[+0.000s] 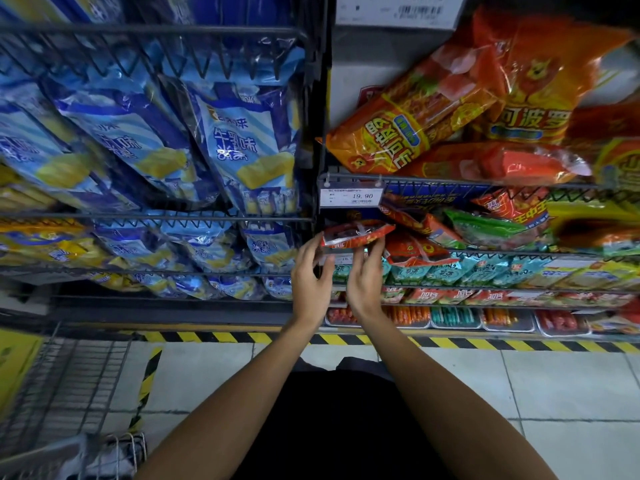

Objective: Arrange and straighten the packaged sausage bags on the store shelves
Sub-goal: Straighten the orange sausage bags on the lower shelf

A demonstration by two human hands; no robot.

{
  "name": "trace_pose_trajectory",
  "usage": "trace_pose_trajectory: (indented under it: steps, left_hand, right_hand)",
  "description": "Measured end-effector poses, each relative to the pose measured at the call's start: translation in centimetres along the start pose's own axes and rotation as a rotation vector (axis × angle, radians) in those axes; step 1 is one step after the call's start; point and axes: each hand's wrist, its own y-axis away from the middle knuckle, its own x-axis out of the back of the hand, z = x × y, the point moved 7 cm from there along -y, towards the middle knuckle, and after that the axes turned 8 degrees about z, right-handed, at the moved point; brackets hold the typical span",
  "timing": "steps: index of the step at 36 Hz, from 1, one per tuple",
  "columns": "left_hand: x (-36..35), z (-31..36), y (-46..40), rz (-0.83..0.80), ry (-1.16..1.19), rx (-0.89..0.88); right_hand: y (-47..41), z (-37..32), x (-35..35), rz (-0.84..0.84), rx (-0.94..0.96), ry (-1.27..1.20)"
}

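A small red sausage bag (356,233) is held flat at the left end of the second wire shelf (485,251) on the right rack. My left hand (310,275) grips its left edge and my right hand (363,275) holds its underside from below. More red and green sausage bags (485,230) lie jumbled on that shelf to the right. Above, large orange sausage bags (415,133) lie tilted on the upper shelf. Teal and red packs (450,271) fill the lower rows.
Blue and yellow snack bags (239,147) fill the wire racks on the left. A price tag reading 19.90 (351,196) hangs just above the held bag. Black and yellow hazard tape (450,342) marks the tiled floor. A wire cart (69,393) stands at the lower left.
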Motion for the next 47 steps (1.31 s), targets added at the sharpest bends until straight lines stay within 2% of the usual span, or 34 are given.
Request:
trace_pose_trajectory:
  steps: [5,12,19,22,25,29,31,34,37,39,43,47]
  left_hand:
    - [0.4,0.5,-1.0,0.091,0.05,0.009]
    - [0.8,0.6,-3.2,0.203,-0.032,-0.066]
    - [1.1,0.7,-2.8,0.375,0.188,-0.024]
    - [0.8,1.3,-2.2,0.386,0.138,-0.085]
    - [0.5,1.2,-1.1,0.352,0.011,-0.157]
    - [-0.3,0.3,0.1,0.179,-0.15,-0.271]
    - [-0.7,0.4,0.2,0.093,-0.242,-0.37]
    - [-1.6,0.8,0.5,-0.027,-0.448,-0.601]
    - [-2.4,0.4,0.6,-0.129,-0.588,-0.692]
    - [-2.6,0.0,0.5,-0.164,-0.632,-0.703]
    - [-2.6,0.3,0.3,-0.173,-0.637,-0.73]
    - [-2.7,0.8,0.1,-0.176,-0.623,-0.773]
  right_hand:
    - [-1.1,2.0,-0.4,-0.092,-0.042,-0.019]
    - [-3.7,1.7,-0.8,-0.122,0.042,0.039]
    - [-7.2,-0.8,2.6,0.003,0.224,0.201]
    - [-7.3,-0.5,3.6,0.042,0.286,0.277]
    - [-7.1,-0.7,3.5,0.045,0.326,0.339]
    - [-7.2,-0.5,2.5,0.001,0.36,0.393]
    - [-7.4,0.0,1.8,-0.064,0.287,0.328]
    - [-7.4,1.8,0.2,-0.263,0.062,0.205]
    - [-7.0,2.9,-0.7,-0.371,-0.088,0.111]
    - [-7.1,2.8,-0.7,-0.359,-0.082,0.099]
    - [-8.1,1.2,0.2,-0.253,0.058,0.123]
    - [-9.3,0.3,0.2,-0.167,0.133,0.239]
